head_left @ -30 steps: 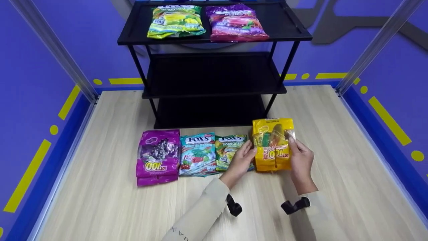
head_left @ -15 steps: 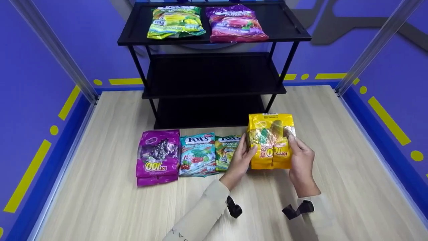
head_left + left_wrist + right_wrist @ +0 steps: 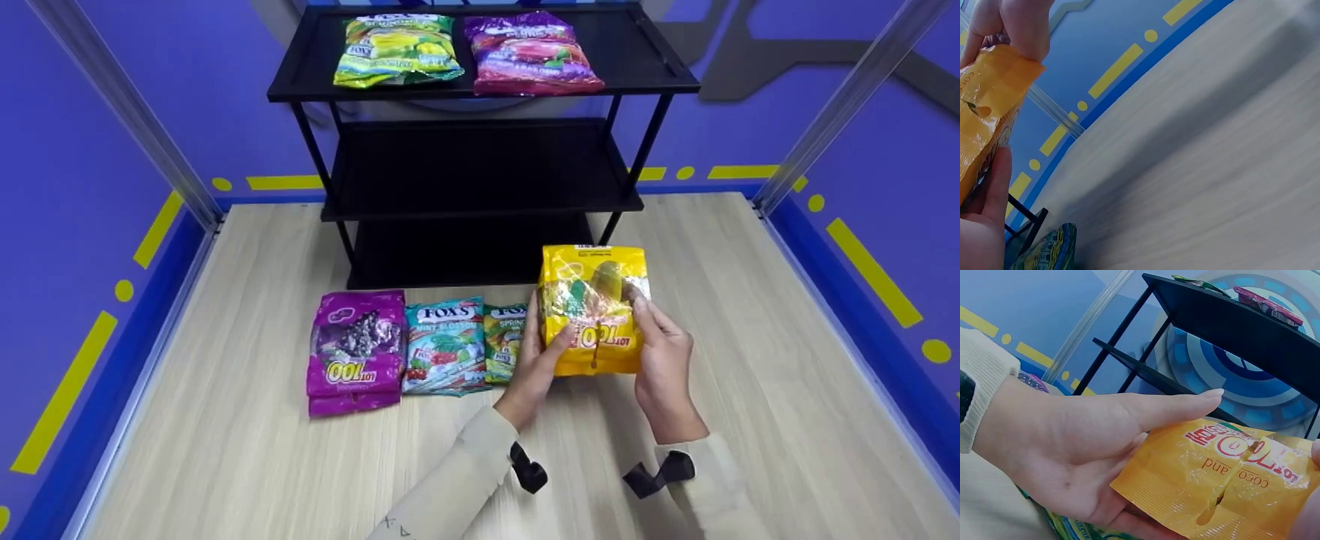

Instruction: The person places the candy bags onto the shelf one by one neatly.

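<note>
Both hands hold a yellow candy bag (image 3: 592,300) by its sides, its "100" print upside down in the head view. My left hand (image 3: 531,379) grips the left side, with the thumb on the front. On the opposite side, my right hand (image 3: 664,375) grips with its thumb at the edge. In the right wrist view, the bag's crimped end (image 3: 1185,517) with a slit hanger hole faces the camera. A green-yellow Fox's bag (image 3: 501,345) lies on the table, partly hidden by my left hand.
A teal Fox's bag (image 3: 446,352) and a purple candy bag (image 3: 356,386) lie left of it. Behind stands a black three-tier rack (image 3: 480,169). Its top shelf bears a green-yellow bag (image 3: 397,49) and a purple-pink bag (image 3: 534,60). Blue walls (image 3: 862,150) enclose the table (image 3: 225,450).
The yellow bag has moved up and left in the head view, carried by both hands. It now covers more of the green-yellow Fox's bag. The other bags stay put.
</note>
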The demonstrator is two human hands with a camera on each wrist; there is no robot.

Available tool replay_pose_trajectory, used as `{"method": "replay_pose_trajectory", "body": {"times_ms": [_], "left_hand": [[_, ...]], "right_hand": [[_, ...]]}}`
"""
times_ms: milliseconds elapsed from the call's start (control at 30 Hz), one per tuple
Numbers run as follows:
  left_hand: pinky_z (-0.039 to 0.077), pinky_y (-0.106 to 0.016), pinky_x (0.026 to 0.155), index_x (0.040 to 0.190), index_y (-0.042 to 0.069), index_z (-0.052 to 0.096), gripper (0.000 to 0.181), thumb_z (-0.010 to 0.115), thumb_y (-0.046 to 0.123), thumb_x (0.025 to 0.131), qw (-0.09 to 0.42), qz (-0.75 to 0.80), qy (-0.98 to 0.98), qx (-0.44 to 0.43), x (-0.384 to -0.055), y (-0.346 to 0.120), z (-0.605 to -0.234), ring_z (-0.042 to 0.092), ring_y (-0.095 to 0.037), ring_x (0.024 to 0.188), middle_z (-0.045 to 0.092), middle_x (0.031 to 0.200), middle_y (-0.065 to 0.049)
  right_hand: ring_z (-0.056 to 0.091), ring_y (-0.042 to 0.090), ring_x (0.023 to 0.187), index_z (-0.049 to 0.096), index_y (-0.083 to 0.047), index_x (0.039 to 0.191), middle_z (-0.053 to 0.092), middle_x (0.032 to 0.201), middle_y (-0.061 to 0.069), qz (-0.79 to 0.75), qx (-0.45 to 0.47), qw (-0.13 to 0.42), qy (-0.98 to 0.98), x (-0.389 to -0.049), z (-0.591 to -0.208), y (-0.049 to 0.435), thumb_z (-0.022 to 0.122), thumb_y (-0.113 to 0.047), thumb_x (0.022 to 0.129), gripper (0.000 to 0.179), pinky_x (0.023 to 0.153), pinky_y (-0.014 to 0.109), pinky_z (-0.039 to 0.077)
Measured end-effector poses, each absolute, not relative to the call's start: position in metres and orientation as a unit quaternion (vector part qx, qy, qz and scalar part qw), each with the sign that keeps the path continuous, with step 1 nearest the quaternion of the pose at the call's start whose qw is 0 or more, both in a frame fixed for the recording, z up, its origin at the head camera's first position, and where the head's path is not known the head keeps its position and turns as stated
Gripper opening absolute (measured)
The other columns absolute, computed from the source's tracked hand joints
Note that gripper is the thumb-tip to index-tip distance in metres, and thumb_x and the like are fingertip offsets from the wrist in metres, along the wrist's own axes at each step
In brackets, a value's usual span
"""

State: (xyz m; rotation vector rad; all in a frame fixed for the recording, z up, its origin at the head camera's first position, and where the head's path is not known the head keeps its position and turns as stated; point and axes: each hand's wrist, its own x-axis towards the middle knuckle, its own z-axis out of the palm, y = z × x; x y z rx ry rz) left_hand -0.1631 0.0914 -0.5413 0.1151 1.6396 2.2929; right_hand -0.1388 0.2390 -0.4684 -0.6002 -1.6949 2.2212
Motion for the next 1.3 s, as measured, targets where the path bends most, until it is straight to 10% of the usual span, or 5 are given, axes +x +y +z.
{"method": "replay_pose_trajectory", "body": {"times_ms": [400, 600, 867, 1300], "left_hand": [[0.045, -0.033, 0.105, 0.15, 0.05, 0.015, 0.069, 0.054, 0.051, 0.094, 0.16, 0.806, 0.57, 0.0, -0.162, 0.086, -0.536, 0.054, -0.015, 0.112, 0.049, 0.135, 0.002], [0.049, -0.029, 0.096, 0.15, 0.048, 0.021, 0.064, 0.054, 0.047, 0.095, 0.139, 0.818, 0.558, 0.016, -0.163, 0.082, -0.534, 0.056, -0.016, 0.106, 0.054, 0.126, -0.001], [0.049, -0.029, 0.095, 0.147, 0.053, 0.021, 0.06, 0.053, 0.045, 0.096, 0.108, 0.828, 0.548, 0.044, -0.163, 0.076, -0.525, 0.056, -0.016, 0.108, 0.055, 0.127, 0.0], [0.05, -0.029, 0.098, 0.147, 0.055, 0.017, 0.061, 0.051, 0.041, 0.098, 0.078, 0.837, 0.538, 0.067, -0.168, 0.07, -0.518, 0.055, -0.019, 0.113, 0.05, 0.137, 0.003]], "right_hand": [[0.058, 0.004, 0.092, 0.057, -0.01, 0.134, 0.068, 0.104, -0.016, 0.732, -0.221, 0.134, -0.631, -0.14, -0.47, 0.231, 0.064, -0.032, 0.093, 0.047, 0.076, 0.014, 0.051], [0.055, 0.003, 0.102, 0.051, -0.014, 0.141, 0.055, 0.133, -0.005, 0.721, -0.207, 0.089, -0.655, -0.139, -0.469, 0.231, 0.057, -0.033, 0.097, 0.049, 0.082, 0.011, 0.048], [0.055, 0.006, 0.094, 0.032, -0.019, 0.152, 0.051, 0.118, -0.001, 0.736, -0.176, 0.027, -0.654, -0.14, -0.476, 0.232, 0.054, -0.042, 0.098, 0.063, 0.085, 0.015, 0.049], [0.06, 0.013, 0.097, 0.04, -0.02, 0.137, 0.057, 0.109, 0.0, 0.786, -0.134, -0.017, -0.603, -0.143, -0.493, 0.226, 0.048, -0.04, 0.101, 0.042, 0.082, 0.027, 0.054]]}}
